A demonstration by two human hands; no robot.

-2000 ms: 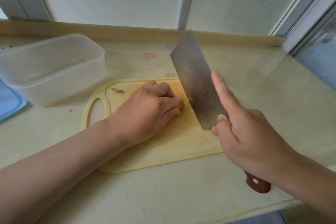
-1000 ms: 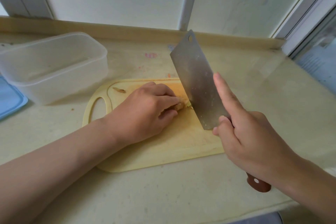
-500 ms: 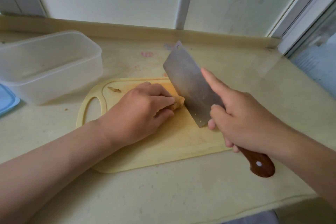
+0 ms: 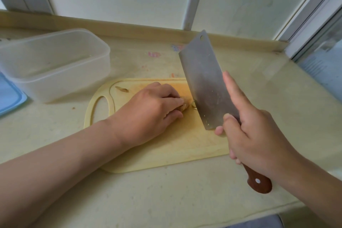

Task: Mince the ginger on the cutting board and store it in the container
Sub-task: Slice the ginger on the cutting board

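Observation:
A yellow cutting board (image 4: 185, 146) lies on the counter. My left hand (image 4: 149, 111) holds a piece of ginger (image 4: 186, 105) down on it with curled fingers; only the ginger's tip shows past my fingertips. My right hand (image 4: 253, 135) grips a cleaver (image 4: 205, 81) by its brown handle, forefinger stretched along the blade's spine. The blade stands edge-down against the ginger's tip. A small ginger scrap (image 4: 122, 89) lies near the board's handle hole. An open clear plastic container (image 4: 53, 63) stands at the back left.
A blue lid (image 4: 9, 96) lies at the far left, beside the container. A raised ledge runs along the back of the counter below the window wall. The counter's front edge is near my right forearm.
The cleaver rocked down flatter half a second ago and now stands steeper again, its edge still at the ginger's tip. My left hand has stayed on the ginger.

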